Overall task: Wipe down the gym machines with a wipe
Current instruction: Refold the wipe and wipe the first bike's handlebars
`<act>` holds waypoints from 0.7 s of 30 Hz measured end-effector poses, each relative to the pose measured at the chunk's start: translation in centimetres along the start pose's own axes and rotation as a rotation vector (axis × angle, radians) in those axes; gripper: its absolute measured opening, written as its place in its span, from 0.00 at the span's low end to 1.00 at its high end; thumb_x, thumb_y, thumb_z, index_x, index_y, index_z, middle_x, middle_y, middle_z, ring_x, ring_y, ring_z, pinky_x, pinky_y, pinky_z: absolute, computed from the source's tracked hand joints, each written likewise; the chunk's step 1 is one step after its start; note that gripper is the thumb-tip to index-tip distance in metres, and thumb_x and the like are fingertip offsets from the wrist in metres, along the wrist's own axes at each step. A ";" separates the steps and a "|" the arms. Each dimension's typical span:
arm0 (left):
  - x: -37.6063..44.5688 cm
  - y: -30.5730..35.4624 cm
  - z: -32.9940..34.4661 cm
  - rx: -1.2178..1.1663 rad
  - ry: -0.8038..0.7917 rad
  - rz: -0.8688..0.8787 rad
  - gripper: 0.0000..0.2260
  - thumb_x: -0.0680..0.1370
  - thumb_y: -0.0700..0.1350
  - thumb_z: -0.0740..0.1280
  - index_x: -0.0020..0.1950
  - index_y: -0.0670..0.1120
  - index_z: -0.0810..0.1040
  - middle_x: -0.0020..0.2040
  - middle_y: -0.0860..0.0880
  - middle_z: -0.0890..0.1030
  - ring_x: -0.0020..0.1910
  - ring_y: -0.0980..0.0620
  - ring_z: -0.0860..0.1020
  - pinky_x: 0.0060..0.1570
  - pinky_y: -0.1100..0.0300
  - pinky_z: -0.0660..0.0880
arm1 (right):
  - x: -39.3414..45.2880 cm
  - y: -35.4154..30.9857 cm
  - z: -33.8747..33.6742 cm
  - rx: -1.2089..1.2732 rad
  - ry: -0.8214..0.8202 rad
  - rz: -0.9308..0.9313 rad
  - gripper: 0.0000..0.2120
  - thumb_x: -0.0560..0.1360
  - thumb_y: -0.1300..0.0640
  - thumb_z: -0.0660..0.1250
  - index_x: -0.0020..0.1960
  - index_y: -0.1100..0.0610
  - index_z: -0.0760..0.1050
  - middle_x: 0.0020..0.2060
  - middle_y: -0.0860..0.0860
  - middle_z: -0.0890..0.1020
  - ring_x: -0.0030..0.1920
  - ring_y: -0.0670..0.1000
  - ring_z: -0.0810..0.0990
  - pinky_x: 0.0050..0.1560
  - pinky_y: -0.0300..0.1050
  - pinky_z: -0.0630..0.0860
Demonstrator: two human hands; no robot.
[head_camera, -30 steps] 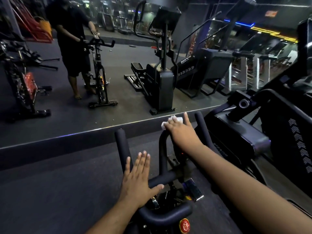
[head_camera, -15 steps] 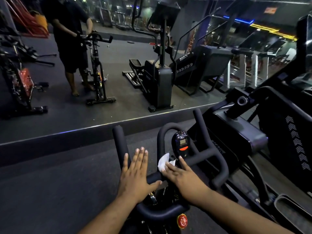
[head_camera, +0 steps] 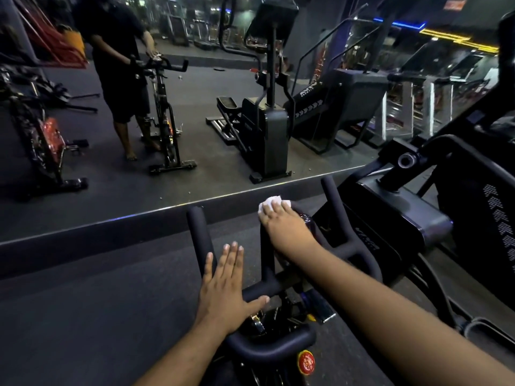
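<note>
Our right hand [head_camera: 287, 227] reaches forward with the arm extended, fingers pressing a white wipe [head_camera: 269, 204] onto the top of the spin bike's handlebar [head_camera: 267, 263] centre loop. Our left hand [head_camera: 227, 293] lies flat, fingers straight, on the crossbar, holding nothing. A wall mirror [head_camera: 211, 129] stands ahead; a stair-climber machine [head_camera: 395, 215] sits right.

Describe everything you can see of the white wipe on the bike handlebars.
The wipe is a small white crumpled wad, soft like tissue or cloth. Only its far edge shows, past the fingertips of the right hand, which presses it with straight fingers onto the top of the black centre loop of the handlebars. The rest is hidden under the hand.
</note>
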State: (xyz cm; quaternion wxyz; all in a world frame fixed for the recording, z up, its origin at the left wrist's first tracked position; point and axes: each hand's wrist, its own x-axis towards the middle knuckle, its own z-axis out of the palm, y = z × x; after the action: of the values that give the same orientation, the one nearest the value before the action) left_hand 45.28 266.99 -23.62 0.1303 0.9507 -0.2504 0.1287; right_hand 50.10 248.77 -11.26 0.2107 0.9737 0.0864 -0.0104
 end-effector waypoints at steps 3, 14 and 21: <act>0.2 0.0 0.0 -0.001 -0.022 -0.017 0.54 0.69 0.79 0.58 0.82 0.41 0.59 0.82 0.44 0.58 0.81 0.46 0.57 0.79 0.42 0.42 | -2.0 -1.0 2.2 -0.120 0.074 -0.174 0.29 0.72 0.56 0.49 0.63 0.59 0.81 0.63 0.59 0.81 0.66 0.61 0.78 0.68 0.57 0.72; 0.1 0.0 0.3 -0.020 -0.024 -0.010 0.54 0.68 0.78 0.59 0.82 0.42 0.58 0.83 0.45 0.56 0.82 0.48 0.55 0.79 0.41 0.43 | -10.8 0.3 5.2 0.268 0.025 -0.514 0.26 0.74 0.53 0.53 0.69 0.54 0.76 0.66 0.53 0.80 0.62 0.55 0.82 0.60 0.48 0.79; 0.3 0.0 0.2 -0.002 -0.070 -0.027 0.54 0.70 0.80 0.54 0.83 0.44 0.47 0.84 0.46 0.47 0.83 0.49 0.45 0.79 0.42 0.37 | -2.3 3.5 -2.0 0.095 0.344 -0.136 0.28 0.75 0.58 0.48 0.69 0.59 0.76 0.70 0.57 0.76 0.73 0.59 0.72 0.73 0.60 0.65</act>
State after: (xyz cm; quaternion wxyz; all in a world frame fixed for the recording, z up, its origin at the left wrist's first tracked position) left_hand 45.53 266.82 -23.71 0.1240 0.9577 -0.2422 0.0936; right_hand 48.45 246.11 -7.87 0.1452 0.9619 0.1861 0.1378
